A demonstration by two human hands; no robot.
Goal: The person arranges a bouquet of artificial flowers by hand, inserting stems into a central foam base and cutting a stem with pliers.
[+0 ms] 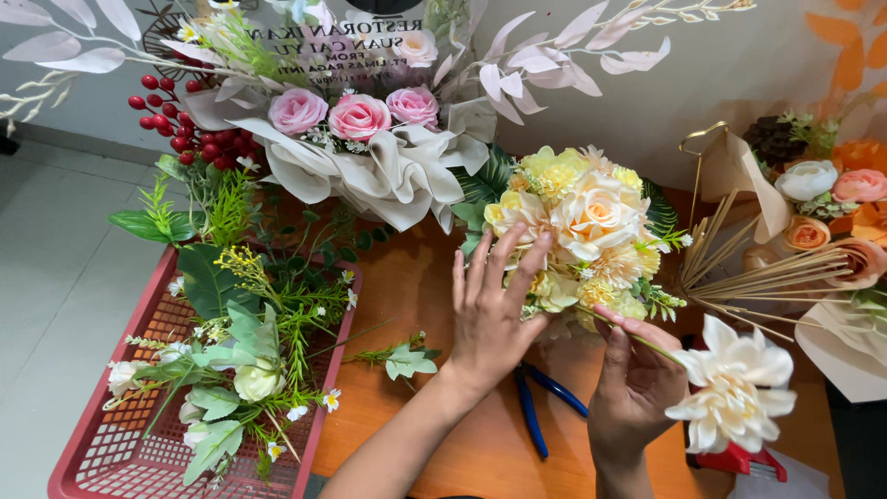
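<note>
- The largest thing I see is the draped arrangement of cream fabric-like wrapping with three pink roses and red berries [370,148], standing well beyond my fingertips at the far side of the orange-brown wooden table [425,286]; it looks finished.
- Off to the outer side of my left hand sits the red plastic mesh tray [120,453], heaped with loose green artificial foliage and small white blooms [240,351], which I judge to be stock not yet used.
- Right at my fingertips is the round bouquet of yellow, cream and peach artificial flowers [582,226]. It is already dense with blooms, so I judge the filling to be well along.
- Beyond my right thumb, at the table's edge, lies a second arrangement of peach, orange and white roses with tan reed sticks [813,231].
- My left hand [490,314] has its fingers spread wide and flat, their tips touching the near side of the yellow bouquet, steadying or parting it without gripping anything.
- My right hand [633,379] pinches a thin green stem between thumb and fingers; the stem's large cream-white artificial flower [735,388] hangs just outside my knuckles, apart from the bouquet, so it is not yet set in.
- Between my two wrists, on the table, lie blue-handled pliers [545,407], untouched.
- Under that white flower, a small red tool [739,459] shows only in part.
</note>
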